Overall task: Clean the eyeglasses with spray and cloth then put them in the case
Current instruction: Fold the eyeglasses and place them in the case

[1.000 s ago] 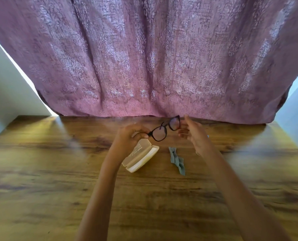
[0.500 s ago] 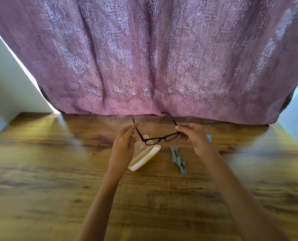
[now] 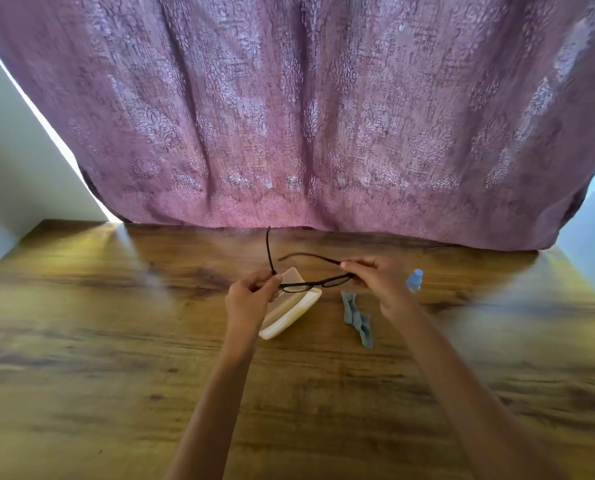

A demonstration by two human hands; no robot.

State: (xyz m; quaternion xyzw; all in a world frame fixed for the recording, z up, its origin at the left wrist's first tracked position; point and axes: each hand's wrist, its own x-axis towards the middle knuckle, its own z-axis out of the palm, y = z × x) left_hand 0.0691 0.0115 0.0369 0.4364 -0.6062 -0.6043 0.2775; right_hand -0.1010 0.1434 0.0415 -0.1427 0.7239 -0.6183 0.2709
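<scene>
Dark-framed glasses (image 3: 311,283) are held above an open cream case (image 3: 291,311) on a wooden table (image 3: 116,341), pinched at each hinge by the left hand (image 3: 251,299) and right hand (image 3: 381,284). A crumpled cloth (image 3: 358,318) and spray bottle (image 3: 414,280) are seen beside the case.

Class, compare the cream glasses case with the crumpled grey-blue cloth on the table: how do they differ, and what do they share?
The cream hard-shell glasses case is rigid and smooth; the crumpled grey-blue cloth is soft and wrinkled. The case lies partly behind the left hand; the cloth lies in full view, nearer the right hand. Both rest on the wooden table, neither held.
</scene>
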